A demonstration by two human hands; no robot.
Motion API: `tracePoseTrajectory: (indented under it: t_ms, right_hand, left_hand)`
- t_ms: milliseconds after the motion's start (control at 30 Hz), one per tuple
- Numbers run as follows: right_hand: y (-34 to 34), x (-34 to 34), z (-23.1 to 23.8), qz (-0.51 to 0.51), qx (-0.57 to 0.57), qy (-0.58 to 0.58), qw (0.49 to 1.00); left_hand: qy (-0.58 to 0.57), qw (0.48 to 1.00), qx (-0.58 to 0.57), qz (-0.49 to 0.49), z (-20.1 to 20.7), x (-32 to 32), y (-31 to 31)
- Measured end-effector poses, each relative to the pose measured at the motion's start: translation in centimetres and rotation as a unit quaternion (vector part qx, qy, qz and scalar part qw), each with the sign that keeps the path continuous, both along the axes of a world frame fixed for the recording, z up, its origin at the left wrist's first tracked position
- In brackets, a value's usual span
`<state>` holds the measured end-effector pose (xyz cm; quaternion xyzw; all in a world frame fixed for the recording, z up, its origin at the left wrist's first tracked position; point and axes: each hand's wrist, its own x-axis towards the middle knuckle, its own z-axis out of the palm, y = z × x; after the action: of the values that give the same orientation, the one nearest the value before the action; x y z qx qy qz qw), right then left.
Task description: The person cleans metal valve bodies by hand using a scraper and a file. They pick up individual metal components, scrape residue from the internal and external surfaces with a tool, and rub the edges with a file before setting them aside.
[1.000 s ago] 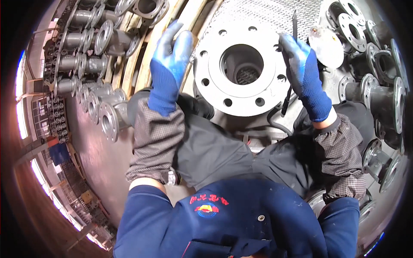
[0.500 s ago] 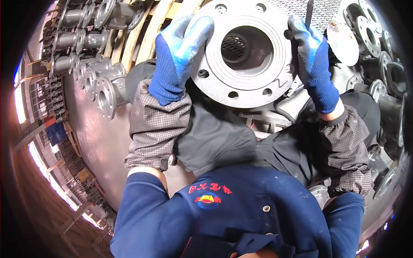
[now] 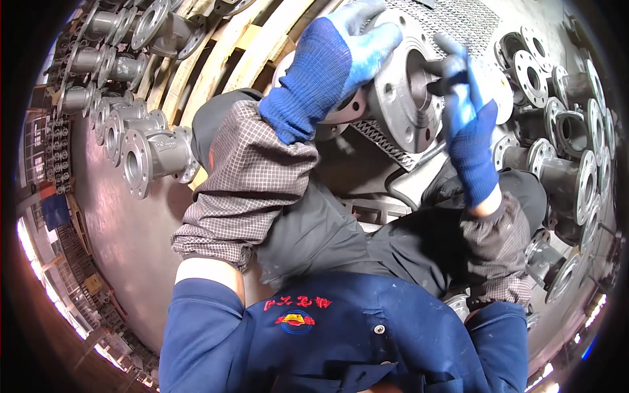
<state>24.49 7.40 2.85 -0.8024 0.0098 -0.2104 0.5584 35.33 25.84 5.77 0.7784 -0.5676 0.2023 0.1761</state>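
One view, head: flanged pipe fitting (image 3: 395, 111) tilted over mesh plate (image 3: 455, 21), in front of the person; can't tell if it rests there. Left hand (image 3: 363, 56) clamped on the fitting near a flange rim. Right hand (image 3: 464, 85): fingers apart beside the bore, contact unclear. Judging by the tilt, step in hand looks like reorienting the fitting; next move probably calls for right hand gripping the flange.

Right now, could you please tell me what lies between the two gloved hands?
The head view shows the metal flange between the left hand and right hand.
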Motion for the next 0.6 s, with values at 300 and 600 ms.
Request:
tracePoseTrajectory:
  t_ms: [300, 600]
  right_hand:
    - [-5.3, 0.9, -6.9, -0.161, -0.103, -0.028, 0.981]
    - [-5.6, -0.8, -8.9, -0.240, 0.177, 0.155, 0.942]
  left_hand:
    - [0.631, 0.644, -0.305, 0.306, -5.0, 3.3, 1.1]
    - [0.604, 0.753, -0.244, 0.093, -11.9, 4.4, -1.9]
